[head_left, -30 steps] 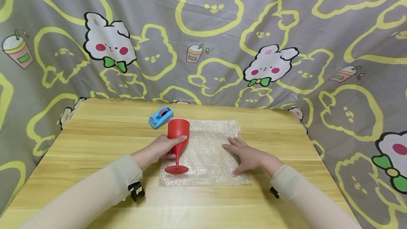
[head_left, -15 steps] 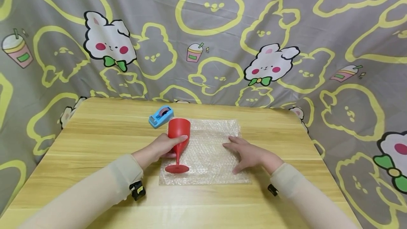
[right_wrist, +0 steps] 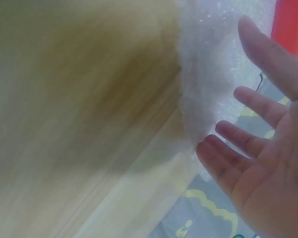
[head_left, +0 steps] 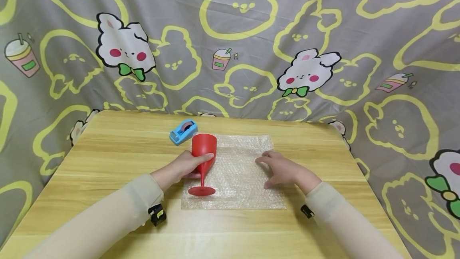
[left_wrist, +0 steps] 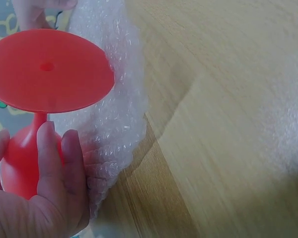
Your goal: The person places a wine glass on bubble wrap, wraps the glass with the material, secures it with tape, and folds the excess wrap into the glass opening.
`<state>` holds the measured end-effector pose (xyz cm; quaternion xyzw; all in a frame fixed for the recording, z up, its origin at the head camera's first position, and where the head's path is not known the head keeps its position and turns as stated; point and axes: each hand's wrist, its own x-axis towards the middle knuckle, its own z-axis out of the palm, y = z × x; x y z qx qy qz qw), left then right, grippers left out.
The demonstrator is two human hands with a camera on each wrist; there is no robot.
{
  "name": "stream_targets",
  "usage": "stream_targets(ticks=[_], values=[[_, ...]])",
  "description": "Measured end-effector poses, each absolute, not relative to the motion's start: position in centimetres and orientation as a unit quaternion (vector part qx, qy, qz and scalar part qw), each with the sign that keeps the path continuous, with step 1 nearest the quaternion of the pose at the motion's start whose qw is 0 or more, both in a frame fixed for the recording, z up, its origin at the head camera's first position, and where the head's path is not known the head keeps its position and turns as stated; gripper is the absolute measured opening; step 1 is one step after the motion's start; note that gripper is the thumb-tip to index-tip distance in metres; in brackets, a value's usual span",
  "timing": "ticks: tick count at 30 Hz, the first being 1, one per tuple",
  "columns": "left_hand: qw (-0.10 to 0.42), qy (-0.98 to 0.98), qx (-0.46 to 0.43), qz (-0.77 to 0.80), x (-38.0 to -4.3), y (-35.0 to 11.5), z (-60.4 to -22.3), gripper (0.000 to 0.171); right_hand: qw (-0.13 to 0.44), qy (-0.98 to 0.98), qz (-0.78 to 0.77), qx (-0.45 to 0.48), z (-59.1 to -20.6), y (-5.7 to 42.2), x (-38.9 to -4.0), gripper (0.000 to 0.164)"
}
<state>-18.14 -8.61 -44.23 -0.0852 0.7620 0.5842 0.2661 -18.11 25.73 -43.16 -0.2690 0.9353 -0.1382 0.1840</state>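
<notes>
A red goblet (head_left: 204, 145) with a slim stem and round foot is gripped around its bowl by my left hand (head_left: 184, 164). In the left wrist view, its foot (left_wrist: 54, 74) faces the camera and my fingers curl around the bowl just below the stem. The goblet overlaps the left part of a sheet of bubble wrap (head_left: 240, 179) spread flat on the table. Over the wrap's right edge hovers my right hand (head_left: 282, 170), fingers spread and loosely bent, holding nothing. The right wrist view shows its fingertips close to the bubble wrap (right_wrist: 206, 64).
A blue tape dispenser (head_left: 183, 132) with a roll of tape stands behind the goblet, near the wrap's back left corner. The wooden table (head_left: 108, 151) meets a patterned grey curtain (head_left: 248, 51) at the back and sides.
My right hand's fingers have drawn in a little, and the hand has shifted slightly right. My left hand keeps its hold on the goblet, which has hardly moved.
</notes>
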Motion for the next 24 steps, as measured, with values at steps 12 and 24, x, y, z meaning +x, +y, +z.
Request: stream_targets(ticks=[12,24], values=[[0.266,0.761,-0.081,0.585,-18.1,-8.6,-44.0,0.071,0.158,0.941,-0.118,-0.273,-41.8,22.5,-19.4,0.066],[0.265,0.76,-0.073,0.589,-18.1,-8.8,-44.1,0.07,0.151,0.938,-0.143,-0.277,-41.4,18.9,-21.1,0.056]])
